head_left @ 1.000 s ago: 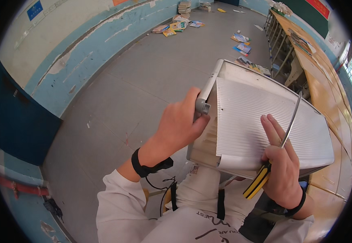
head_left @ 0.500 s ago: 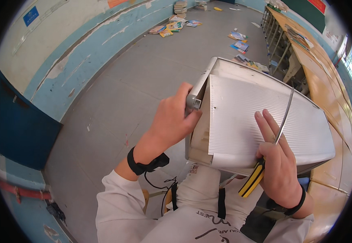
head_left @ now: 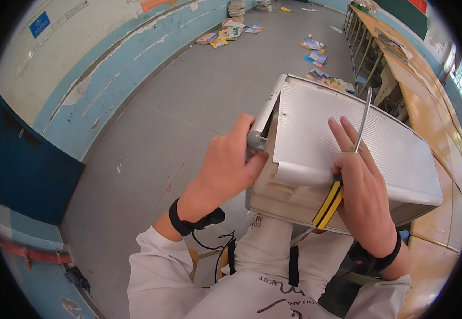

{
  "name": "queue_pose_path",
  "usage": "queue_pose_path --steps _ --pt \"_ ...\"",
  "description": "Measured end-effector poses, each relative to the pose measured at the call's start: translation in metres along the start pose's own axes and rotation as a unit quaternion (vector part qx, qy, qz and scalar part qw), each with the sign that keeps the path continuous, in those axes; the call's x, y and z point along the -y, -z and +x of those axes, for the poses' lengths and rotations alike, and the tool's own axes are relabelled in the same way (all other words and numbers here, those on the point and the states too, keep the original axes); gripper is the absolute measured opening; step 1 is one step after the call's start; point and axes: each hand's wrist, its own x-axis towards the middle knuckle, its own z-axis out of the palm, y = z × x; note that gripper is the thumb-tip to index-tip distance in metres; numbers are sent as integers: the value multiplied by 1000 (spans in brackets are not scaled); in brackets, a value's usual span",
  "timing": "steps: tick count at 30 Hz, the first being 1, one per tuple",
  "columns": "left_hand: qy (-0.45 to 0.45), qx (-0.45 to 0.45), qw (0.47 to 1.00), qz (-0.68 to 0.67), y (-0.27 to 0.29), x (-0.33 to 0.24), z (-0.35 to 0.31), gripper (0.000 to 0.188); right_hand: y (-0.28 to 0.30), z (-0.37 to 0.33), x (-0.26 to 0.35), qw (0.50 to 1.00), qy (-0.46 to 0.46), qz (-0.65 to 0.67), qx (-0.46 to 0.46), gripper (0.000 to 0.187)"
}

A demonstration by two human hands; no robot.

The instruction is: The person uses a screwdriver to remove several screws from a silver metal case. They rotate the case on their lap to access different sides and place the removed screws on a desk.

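A large silver box-shaped metal case [head_left: 422, 175] rests over my lap, tilted. Its ribbed panel [head_left: 310, 114] sits out of line with the frame, and a cream-coloured inside [head_left: 289, 194] shows below the panel's rolled near edge. My left hand [head_left: 225, 157] is closed around the case's left edge frame, by a grey plastic corner piece [head_left: 256, 141]. In my right hand [head_left: 363, 186] is a screwdriver [head_left: 328, 204] with a yellow and black handle, its long shaft pointing away from me. Two fingers of that hand stretch out flat on the ribbed panel.
Wooden desks [head_left: 427, 117] run along the right side. Scattered books [head_left: 225, 36] lie on the floor by the left wall, more booklets [head_left: 316, 56] beyond the case. A blue door [head_left: 23, 159] and a red pipe [head_left: 34, 252] are at the left.
The ribbed panel has shifted away from me along the case, uncovering more of the cream inside at the near side. My right hand and the screwdriver moved with it; my left hand keeps its hold.
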Motion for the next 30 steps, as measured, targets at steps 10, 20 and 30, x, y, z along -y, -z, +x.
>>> queue_pose_path --steps 10,20,30 --pt "-36 -26 999 -4 -5 9 1 33 -1 -4 5 1000 -5 -2 -8 15" --pt "2 2 1000 -8 -5 5 5 30 2 -1 -3 1000 -9 -1 -23 17" --pt "-29 -30 999 10 -10 -3 -3 33 -9 8 -11 999 -24 -7 -37 15"
